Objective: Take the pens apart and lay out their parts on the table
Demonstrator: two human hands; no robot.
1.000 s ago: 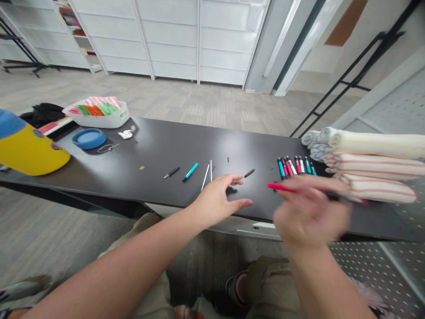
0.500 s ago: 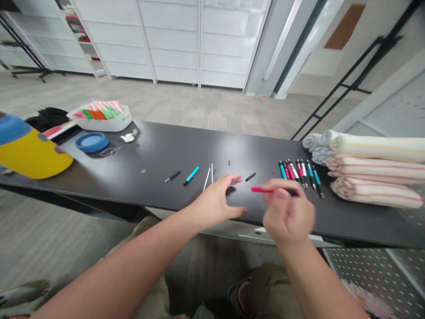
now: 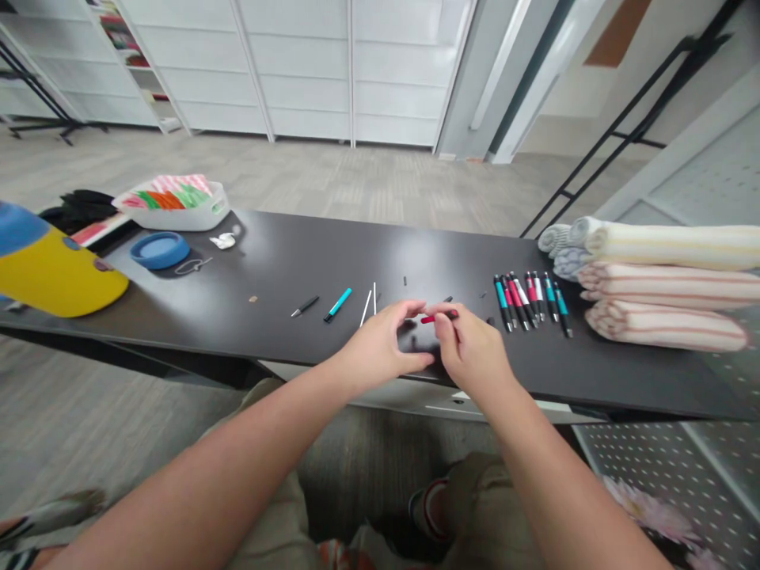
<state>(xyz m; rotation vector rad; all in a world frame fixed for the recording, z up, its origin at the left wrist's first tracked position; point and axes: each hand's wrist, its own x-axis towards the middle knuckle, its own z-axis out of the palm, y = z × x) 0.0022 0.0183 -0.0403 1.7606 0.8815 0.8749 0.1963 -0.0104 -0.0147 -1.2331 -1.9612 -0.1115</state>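
While the right fingers (image 3: 446,332) grip a red pen part (image 3: 432,319) (left fingers (image 3: 405,308) parted), rolled towels (image 3: 670,283) sit beside lined-up pens (image 3: 515,302).

My remote view: left forearm (image 3: 249,443) and right forearm (image 3: 552,451) bare, running up from the lower frame edges; left hand (image 3: 377,344) and right hand (image 3: 475,348) bare too. I note loose khaki trousers (image 3: 490,507) at bottom centre, fabric plain, softly creased. Footwear (image 3: 432,507) lower centre: curved red and white bands; shadow hides the rest from me.
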